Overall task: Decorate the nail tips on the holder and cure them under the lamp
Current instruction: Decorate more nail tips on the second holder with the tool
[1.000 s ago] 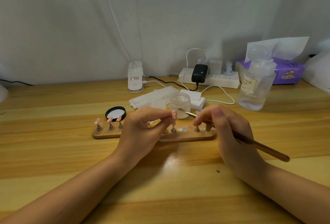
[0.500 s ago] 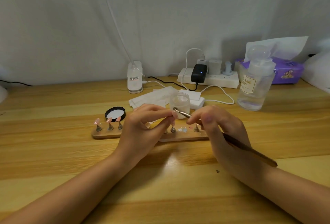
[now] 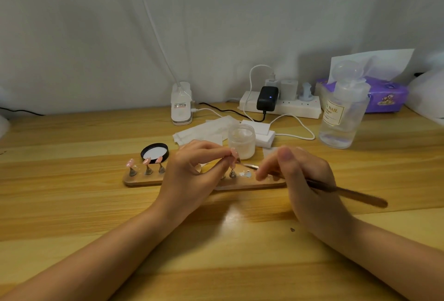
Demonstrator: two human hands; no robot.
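Both my forearms reach in from the near edge of the tabletop and angle toward each other near its middle. My left hand (image 3: 194, 173) has its back turned toward me, fingers curled, with thumb and forefinger meeting in a pinch on a small pink nail tip (image 3: 234, 154). My right hand (image 3: 305, 180) sits just beside it, apart from it, thumb uppermost and fingers bent round a slim brush (image 3: 346, 192), whose handle runs back past my wrist toward the right edge.
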